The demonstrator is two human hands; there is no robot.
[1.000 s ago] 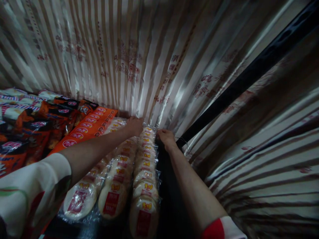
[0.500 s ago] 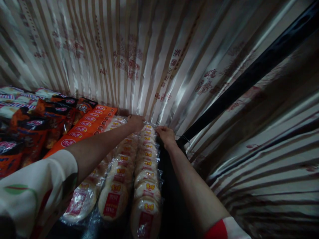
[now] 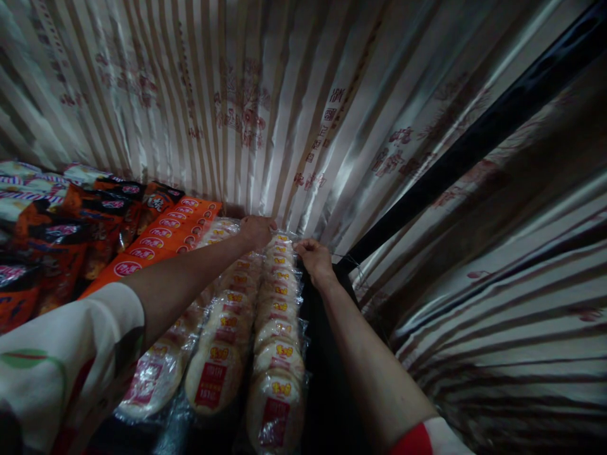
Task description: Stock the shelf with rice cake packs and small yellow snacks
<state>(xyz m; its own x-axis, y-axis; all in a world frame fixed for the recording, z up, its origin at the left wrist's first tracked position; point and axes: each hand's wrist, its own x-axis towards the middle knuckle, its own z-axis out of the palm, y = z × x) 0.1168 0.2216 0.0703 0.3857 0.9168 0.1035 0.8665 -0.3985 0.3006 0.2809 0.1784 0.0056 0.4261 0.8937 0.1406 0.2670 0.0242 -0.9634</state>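
Observation:
Round flat breads in clear wrappers with red and yellow labels lie overlapping in long rows. At the far end of the right-hand row of wrapped breads [image 3: 279, 354], both my hands are at the wrapper edges. My left hand [image 3: 257, 231] is closed, with its fingertips at the left edge of the rearmost packet. Opposite it, my right hand [image 3: 313, 256] pinches at the right edge of that row. Between them runs the clear film of a wrapped bread [image 3: 283, 239]. A second row of wrapped breads [image 3: 218, 373] lies left, partly beneath my left forearm.
Orange packets [image 3: 161, 237] overlap in a row further left, beside black-and-orange snack bags [image 3: 102, 215] and white striped packets [image 3: 28, 183]. A pleated, printed curtain [image 3: 246, 114] hangs behind. A dark pole [image 3: 455, 151] slants down on the right, with thin wire near its foot.
Both hands stay at the far end of the right-hand row. My right hand has shifted very slightly left; the whole view has moved a little.

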